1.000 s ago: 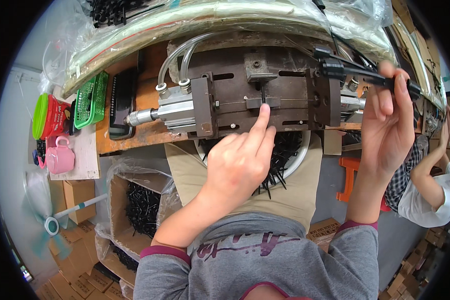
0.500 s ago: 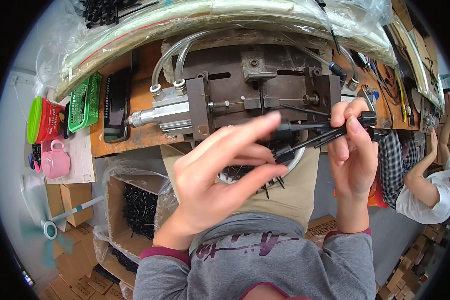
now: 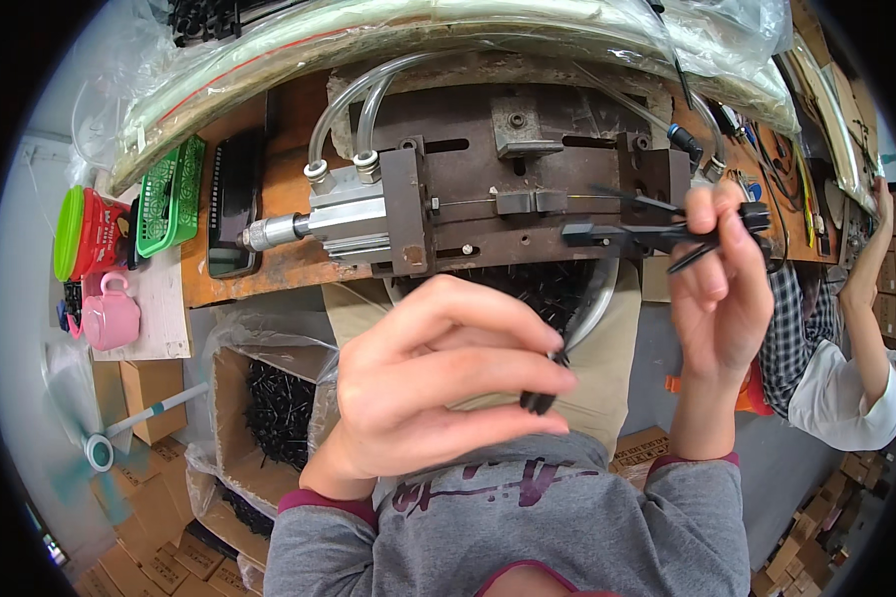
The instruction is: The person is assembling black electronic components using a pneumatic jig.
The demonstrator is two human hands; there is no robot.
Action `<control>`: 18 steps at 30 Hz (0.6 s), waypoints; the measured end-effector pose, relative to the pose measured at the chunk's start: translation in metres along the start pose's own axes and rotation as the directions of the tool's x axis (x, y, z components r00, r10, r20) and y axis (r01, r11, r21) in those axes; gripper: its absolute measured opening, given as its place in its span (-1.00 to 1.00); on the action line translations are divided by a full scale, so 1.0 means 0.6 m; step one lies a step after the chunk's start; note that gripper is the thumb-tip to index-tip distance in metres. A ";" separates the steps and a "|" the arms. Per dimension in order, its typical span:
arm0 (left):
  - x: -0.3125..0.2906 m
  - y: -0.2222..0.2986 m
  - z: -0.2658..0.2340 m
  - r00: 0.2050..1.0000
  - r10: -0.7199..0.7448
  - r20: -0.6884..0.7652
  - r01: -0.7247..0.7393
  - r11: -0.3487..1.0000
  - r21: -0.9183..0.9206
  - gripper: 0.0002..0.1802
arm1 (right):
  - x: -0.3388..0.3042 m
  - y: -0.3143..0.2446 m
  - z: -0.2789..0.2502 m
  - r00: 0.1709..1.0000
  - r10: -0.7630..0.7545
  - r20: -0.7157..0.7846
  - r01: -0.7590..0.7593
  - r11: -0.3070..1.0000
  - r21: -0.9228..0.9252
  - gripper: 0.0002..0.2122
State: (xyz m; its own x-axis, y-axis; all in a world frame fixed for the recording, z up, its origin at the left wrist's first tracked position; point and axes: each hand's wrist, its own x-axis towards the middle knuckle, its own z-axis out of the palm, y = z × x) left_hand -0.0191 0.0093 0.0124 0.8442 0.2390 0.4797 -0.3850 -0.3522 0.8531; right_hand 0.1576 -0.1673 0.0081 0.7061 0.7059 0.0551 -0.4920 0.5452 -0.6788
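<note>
Nearest to you, your left hand is curled with the thumb and fingertips pinched shut on a small black plastic part, held in front of your chest, above your lap and short of the workbench's near edge. Only its dark end shows past your fingers, so its shape cannot be told.

A little further out and to the right, your right hand is raised at the bench's near edge, fingers closed around a long black plastic piece with thin prongs. It lies roughly level, its free end pointing left toward the metal jig. It looks just short of the jig's central slot, not seated in it.

Below the jig, against the near edge, a basin of black parts sits partly hidden by your hands. The jig itself is bolted to the brown workbench, with a silver pneumatic cylinder and clear hoses on its left.

As a judgement: both pieces are picked up and in hand, but they are apart and neither is in the jig, so joining and pressing appear left to do.

Toward the bench's left end stand a green basket and a pink mug; a carton of black parts sits on the floor.
</note>
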 end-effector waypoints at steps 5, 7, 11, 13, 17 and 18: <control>-0.018 -0.056 0.043 0.998 0.026 -0.051 0.006 0.839 0.545 -0.63 | 0.008 -0.012 -0.019 0.992 -0.081 0.096 0.080 0.997 0.018 -0.90; -0.018 -0.075 0.059 0.999 0.048 -0.019 -0.024 0.759 0.650 -0.66 | 0.006 -0.010 -0.020 0.991 -0.087 0.098 0.085 0.996 0.018 -0.89; 0.005 -0.082 0.064 0.998 0.056 -0.006 -0.033 0.667 0.745 -0.70 | -0.002 -0.008 -0.021 0.995 -0.088 0.055 0.087 0.996 0.028 -0.89; 0.010 -0.081 0.065 0.999 0.052 -0.002 -0.032 0.651 0.759 -0.70 | -0.008 -0.009 -0.020 0.996 -0.081 0.031 0.079 0.996 0.050 -0.91; 0.011 -0.074 0.059 1.000 -0.013 -0.022 0.025 0.751 0.660 -0.71 | -0.012 -0.004 -0.005 0.999 -0.042 0.004 0.041 0.993 0.111 -0.96; 0.013 -0.068 0.055 0.996 -0.072 -0.050 0.087 0.841 0.535 -0.69 | -0.014 0.002 -0.014 0.999 -0.026 0.036 0.022 0.994 0.103 -0.95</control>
State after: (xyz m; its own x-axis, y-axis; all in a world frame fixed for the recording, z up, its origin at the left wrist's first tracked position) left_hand 0.0153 -0.0043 -0.0257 0.8498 0.3089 0.4272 -0.0506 -0.7588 0.6493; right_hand 0.1553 -0.1765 0.0009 0.6997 0.7076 0.0989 -0.5266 0.6043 -0.5980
